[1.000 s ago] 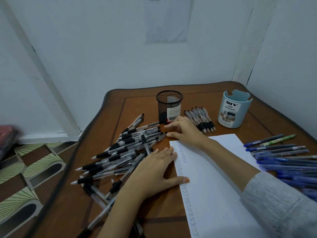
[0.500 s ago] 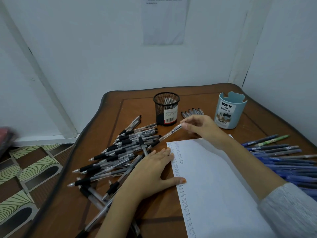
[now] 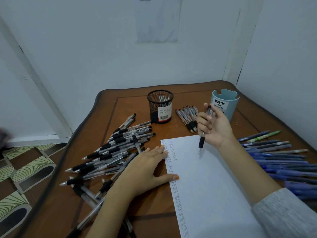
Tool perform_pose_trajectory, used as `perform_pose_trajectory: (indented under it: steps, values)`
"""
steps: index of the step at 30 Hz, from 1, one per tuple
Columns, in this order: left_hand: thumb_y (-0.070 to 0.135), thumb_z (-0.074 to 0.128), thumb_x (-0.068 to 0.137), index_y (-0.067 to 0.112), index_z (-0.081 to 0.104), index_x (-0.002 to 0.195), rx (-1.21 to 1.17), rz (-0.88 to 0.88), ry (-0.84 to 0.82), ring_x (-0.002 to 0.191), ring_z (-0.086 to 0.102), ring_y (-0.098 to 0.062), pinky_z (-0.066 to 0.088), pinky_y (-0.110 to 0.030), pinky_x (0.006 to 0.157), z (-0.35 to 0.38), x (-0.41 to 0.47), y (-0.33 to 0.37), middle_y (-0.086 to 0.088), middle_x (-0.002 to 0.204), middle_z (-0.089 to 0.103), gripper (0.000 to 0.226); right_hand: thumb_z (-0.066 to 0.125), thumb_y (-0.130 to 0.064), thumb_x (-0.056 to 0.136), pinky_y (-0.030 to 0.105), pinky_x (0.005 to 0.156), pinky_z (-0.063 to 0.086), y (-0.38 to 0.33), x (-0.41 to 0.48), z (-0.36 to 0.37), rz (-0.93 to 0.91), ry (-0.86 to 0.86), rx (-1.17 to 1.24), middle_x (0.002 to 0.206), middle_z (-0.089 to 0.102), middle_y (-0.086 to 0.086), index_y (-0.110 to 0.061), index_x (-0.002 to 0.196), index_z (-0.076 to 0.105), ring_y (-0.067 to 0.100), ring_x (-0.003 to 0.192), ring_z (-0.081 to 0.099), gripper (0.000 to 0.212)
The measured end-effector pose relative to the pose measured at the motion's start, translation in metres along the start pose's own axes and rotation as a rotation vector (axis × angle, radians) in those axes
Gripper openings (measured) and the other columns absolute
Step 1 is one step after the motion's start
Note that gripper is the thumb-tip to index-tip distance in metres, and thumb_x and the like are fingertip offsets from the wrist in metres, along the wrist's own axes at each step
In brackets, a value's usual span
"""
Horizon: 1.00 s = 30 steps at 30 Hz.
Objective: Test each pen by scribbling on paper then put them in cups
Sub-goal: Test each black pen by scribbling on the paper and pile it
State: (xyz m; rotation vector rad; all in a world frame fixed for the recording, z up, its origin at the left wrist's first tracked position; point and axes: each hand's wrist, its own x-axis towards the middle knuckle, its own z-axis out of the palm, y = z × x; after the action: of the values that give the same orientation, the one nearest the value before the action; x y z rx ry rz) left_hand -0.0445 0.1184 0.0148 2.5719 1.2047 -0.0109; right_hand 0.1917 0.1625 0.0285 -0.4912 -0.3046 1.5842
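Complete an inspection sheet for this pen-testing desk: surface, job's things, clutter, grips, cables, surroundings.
Surface: brown wooden table; paper on it, scribble columns along its left edge.
Job's things: black pens piled left; blue pens right; short row between mesh cup and blue cup.
Clutter: nothing seen.
Grips: left hand flat, fingertips on the paper's edge; right hand holds a pen, tip down over the paper.
Cables: nothing seen.
Surroundings: white walls, sheet on wall, patterned floor.

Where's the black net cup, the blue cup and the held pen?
black net cup [image 3: 153, 109]: head view, on its mesh wall
blue cup [image 3: 232, 107]: head view, on its side wall
held pen [image 3: 201, 142]: head view, on its black grip
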Motion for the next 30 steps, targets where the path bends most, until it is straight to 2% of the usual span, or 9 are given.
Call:
perform_pose_trajectory:
  steps: [4, 8, 11, 14, 16, 20, 24, 27, 30]
  values:
    - [0.078, 0.031, 0.072, 0.03, 0.017, 0.152, -0.005, -0.001, 0.002, 0.145, 0.005, -0.001, -0.003, -0.019, 0.112, -0.001, -0.001, 0.002, 0.013, 0.159, 0.007, 0.094, 0.053, -0.026, 0.075, 0.017, 0.031, 0.012, 0.0, -0.007, 0.008, -0.01, 0.062, -0.061, 0.043, 0.028, -0.007, -0.021, 0.078, 0.068, 0.006, 0.031, 0.019, 0.016]
    - [0.078, 0.031, 0.072, 0.03, 0.018, 0.152, -0.013, 0.0, 0.003, 0.145, 0.006, -0.001, -0.002, -0.02, 0.114, -0.002, -0.001, 0.002, 0.013, 0.159, 0.008, 0.094, 0.052, -0.026, 0.087, 0.015, 0.031, 0.013, 0.002, -0.013, 0.016, -0.039, 0.098, -0.119, 0.047, 0.034, -0.007, -0.017, 0.077, 0.072, 0.005, 0.033, 0.02, 0.024]
    - [0.078, 0.031, 0.072, 0.029, 0.019, 0.152, -0.013, 0.005, 0.01, 0.145, 0.007, -0.001, 0.002, -0.023, 0.117, -0.001, -0.001, 0.002, 0.012, 0.159, 0.009, 0.095, 0.055, -0.021, 0.091, 0.012, 0.029, 0.018, 0.002, -0.013, 0.019, -0.048, 0.045, -0.226, 0.065, 0.056, -0.002, -0.011, 0.098, 0.07, 0.005, 0.03, 0.027, 0.019]
    - [0.078, 0.032, 0.072, 0.028, 0.02, 0.151, -0.013, 0.008, 0.014, 0.145, 0.007, -0.002, 0.004, -0.024, 0.119, -0.001, -0.002, 0.003, 0.011, 0.159, 0.01, 0.094, 0.04, -0.002, 0.092, 0.011, 0.033, 0.033, 0.005, -0.015, 0.018, 0.09, -0.002, -0.222, 0.084, 0.066, 0.01, -0.002, 0.113, 0.064, 0.004, 0.04, 0.046, 0.032]
    - [0.078, 0.034, 0.074, 0.028, 0.021, 0.151, -0.017, 0.009, 0.023, 0.145, 0.008, -0.002, 0.004, -0.025, 0.119, -0.001, -0.002, 0.003, 0.011, 0.159, 0.011, 0.093, 0.037, -0.014, 0.094, 0.016, 0.04, 0.041, 0.012, -0.018, 0.017, 0.159, 0.032, -0.346, 0.084, 0.067, 0.012, -0.001, 0.111, 0.067, 0.01, 0.05, 0.053, 0.036]
    - [0.074, 0.04, 0.08, 0.028, 0.022, 0.151, -0.002, 0.005, 0.04, 0.145, 0.008, -0.003, 0.002, -0.022, 0.115, -0.002, -0.002, 0.004, 0.01, 0.159, 0.01, 0.087, 0.034, -0.053, 0.098, 0.017, 0.035, 0.031, 0.026, -0.022, 0.011, 0.313, 0.094, -0.592, 0.055, 0.058, 0.008, 0.003, 0.099, 0.069, 0.009, 0.039, 0.042, 0.066]
    - [0.074, 0.043, 0.08, 0.027, 0.025, 0.15, -0.01, 0.013, 0.053, 0.145, 0.006, -0.003, 0.001, -0.022, 0.116, -0.002, -0.004, 0.007, 0.01, 0.16, 0.009, 0.086, 0.07, -0.034, 0.079, 0.011, 0.038, 0.036, 0.031, -0.032, 0.012, 0.236, 0.114, -0.714, 0.055, 0.056, 0.002, -0.003, 0.088, 0.071, 0.004, 0.04, 0.044, 0.032]
    - [0.075, 0.043, 0.079, 0.024, 0.021, 0.151, -0.003, 0.015, 0.055, 0.146, 0.005, -0.004, -0.002, -0.019, 0.113, -0.003, -0.005, 0.01, 0.009, 0.16, 0.009, 0.091, 0.069, -0.04, 0.081, 0.013, 0.031, 0.027, 0.036, -0.037, 0.008, 0.164, 0.199, -0.751, 0.051, 0.053, 0.003, -0.01, 0.077, 0.059, 0.006, 0.033, 0.038, 0.032]
    - [0.073, 0.044, 0.079, 0.022, 0.017, 0.152, 0.001, 0.017, 0.055, 0.146, 0.006, -0.006, -0.005, -0.016, 0.107, -0.005, -0.007, 0.015, 0.008, 0.16, 0.009, 0.093, 0.066, -0.042, 0.086, 0.015, 0.031, 0.027, 0.041, -0.044, 0.007, 0.114, 0.23, -0.807, 0.053, 0.054, 0.005, -0.014, 0.075, 0.05, 0.008, 0.033, 0.037, 0.034]
